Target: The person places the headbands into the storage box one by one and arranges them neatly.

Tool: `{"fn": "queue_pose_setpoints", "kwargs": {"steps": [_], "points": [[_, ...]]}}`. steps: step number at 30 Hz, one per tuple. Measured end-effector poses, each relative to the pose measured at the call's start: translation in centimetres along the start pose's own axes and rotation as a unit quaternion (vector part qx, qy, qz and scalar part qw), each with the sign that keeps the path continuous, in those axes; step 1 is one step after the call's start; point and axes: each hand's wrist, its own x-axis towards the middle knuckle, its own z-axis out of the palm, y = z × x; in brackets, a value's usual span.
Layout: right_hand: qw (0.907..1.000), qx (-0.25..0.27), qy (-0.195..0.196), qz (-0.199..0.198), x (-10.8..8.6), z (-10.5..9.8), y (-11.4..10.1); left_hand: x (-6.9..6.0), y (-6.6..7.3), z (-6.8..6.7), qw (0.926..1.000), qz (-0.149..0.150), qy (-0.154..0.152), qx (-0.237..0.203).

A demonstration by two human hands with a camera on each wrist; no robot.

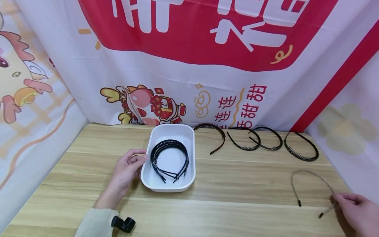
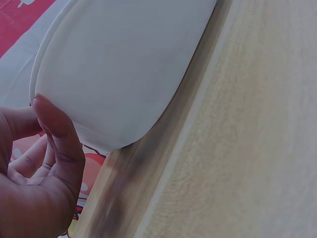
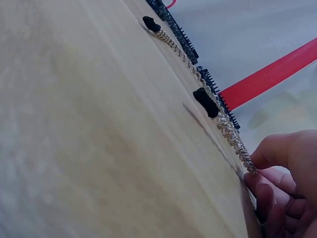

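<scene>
A white tray (image 1: 168,190) holds several black toothed headbands (image 1: 170,144). At its left side is my left hand (image 1: 125,172), thumb and fingers on the tray's rim; the left wrist view shows the hand (image 2: 49,168) pinching the edge of the tray (image 2: 124,64). At the far right my right hand (image 1: 359,212) pinches a beaded headband (image 1: 311,171) with black tips. The right wrist view shows that headband (image 3: 233,136) between thumb and fingers of the right hand (image 3: 285,183), just over the table.
Behind, along the wooden table's (image 1: 237,210) back edge, lie several black headbands: one (image 1: 223,133) beside the tray, two overlapping (image 1: 247,148), another (image 1: 308,159) at the right. A printed cloth (image 1: 177,75) hangs behind the table. A black device (image 1: 123,224) is on the left sleeve.
</scene>
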Motion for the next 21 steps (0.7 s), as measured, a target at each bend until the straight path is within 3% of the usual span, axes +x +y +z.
{"fn": "queue_pose_setpoints", "kwargs": {"steps": [11,14,18,21], "points": [[0.9938,0.109,-0.015,0.017,-0.04,0.16,-0.05,-0.02,-0.07,0.03,1.0000,0.003,0.001,-0.004],[0.9849,0.167,-0.019,0.042,-0.08,0.27,-0.25,-0.01,-0.07,0.02,1.0000,0.000,0.004,-0.004],[0.9662,0.246,-0.026,0.072,-0.02,0.33,-0.46,0.03,-0.05,-0.01,1.0000,-0.001,0.004,-0.005],[0.9598,0.270,-0.041,0.067,-0.02,0.18,-0.41,0.02,-0.03,0.01,1.0000,-0.001,0.004,-0.005]]}}
